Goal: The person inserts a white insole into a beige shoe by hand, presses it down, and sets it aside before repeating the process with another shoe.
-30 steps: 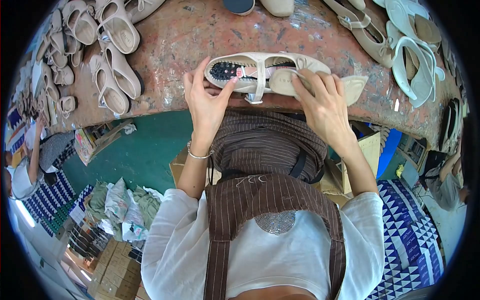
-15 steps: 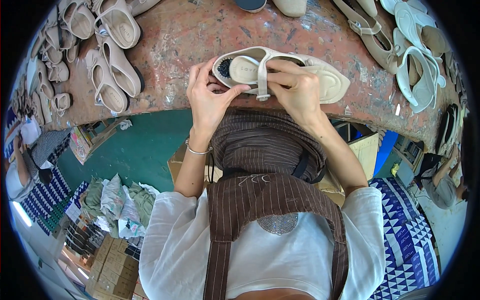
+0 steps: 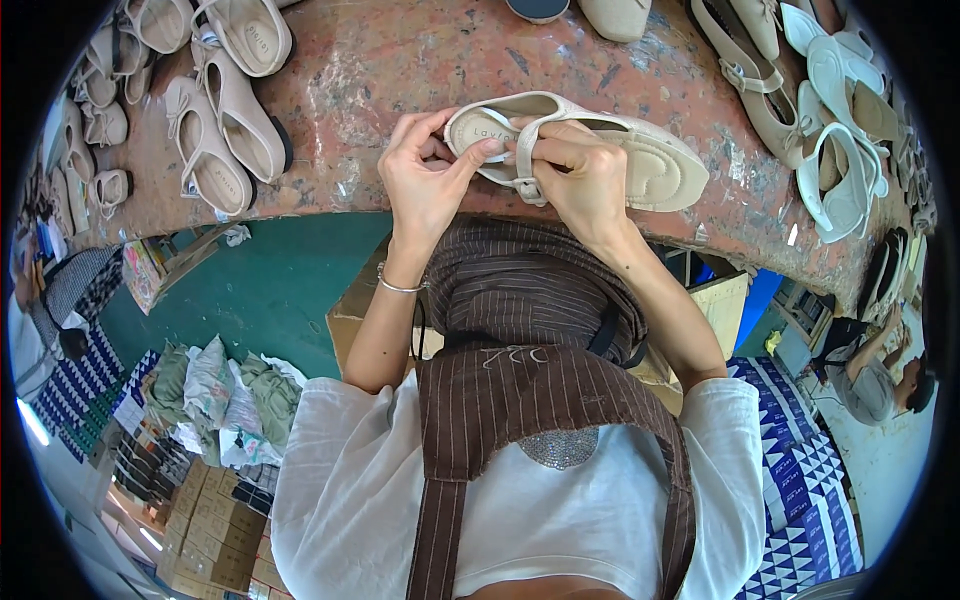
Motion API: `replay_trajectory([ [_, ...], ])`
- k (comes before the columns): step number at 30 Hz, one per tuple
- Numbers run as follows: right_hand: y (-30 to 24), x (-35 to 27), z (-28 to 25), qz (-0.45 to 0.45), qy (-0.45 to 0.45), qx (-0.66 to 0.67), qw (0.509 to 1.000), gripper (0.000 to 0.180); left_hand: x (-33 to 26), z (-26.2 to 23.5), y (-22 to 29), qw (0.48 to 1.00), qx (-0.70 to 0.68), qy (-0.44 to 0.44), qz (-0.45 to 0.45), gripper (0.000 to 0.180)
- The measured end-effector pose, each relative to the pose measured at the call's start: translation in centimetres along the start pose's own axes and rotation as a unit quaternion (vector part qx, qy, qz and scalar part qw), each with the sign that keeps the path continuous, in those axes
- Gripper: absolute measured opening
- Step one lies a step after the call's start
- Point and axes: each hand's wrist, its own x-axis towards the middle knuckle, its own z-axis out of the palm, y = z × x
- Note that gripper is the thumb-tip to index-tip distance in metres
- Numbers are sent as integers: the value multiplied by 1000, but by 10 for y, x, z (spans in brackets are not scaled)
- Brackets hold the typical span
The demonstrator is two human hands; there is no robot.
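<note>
A beige strapped shoe [image 3: 560, 103] lies sideways near the table's front edge, heel to the left. A pale insole [image 3: 488, 132] with printed lettering covers its heel area. My left hand [image 3: 425, 175] grips the heel end, fingers behind the rim and thumb inside by a white edge. Reaching in beside the buckled strap [image 3: 527, 170], my right hand [image 3: 580, 180] has its fingers bent and pressed together at the insole. Their tips are partly hidden. At the toe end shows a cream padded part [image 3: 665, 172] with a raised curved outline.
Beige shoes [image 3: 235, 125] stand in groups at the left of the worn red table [image 3: 370, 60]. More shoes [image 3: 750, 75] and white shoe-shaped pieces [image 3: 835, 185] lie at the right. Bags of cloth [image 3: 225, 400] and cartons [image 3: 215, 525] are on the floor. A person [image 3: 870, 380] sits at the far right.
The insole now covers the dark patch at the heel that showed before. My left thumb has moved inside the heel, and my right hand has shifted slightly left.
</note>
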Motion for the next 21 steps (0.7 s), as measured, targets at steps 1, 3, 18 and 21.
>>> replay_trajectory([
  [1, 2, -1, 1, 0, 1, -4, 1000, 17, 1, 0, -2, 1000, 7, 0, 1, 45],
  [3, 6, -2, 4, 0, 0, -9, 1000, 16, 2, 2, -4, 1000, 13, 1, 1, 42],
  [18, 19, 7, -7, -223, -227, -113, 941, 45, 13, 13, -6, 997, 44, 44, -46, 7],
  [21, -4, -6, -15, -125, -244, -266, 924, 35, 14, 10, -1, 997, 22, 34, -67, 8],
])
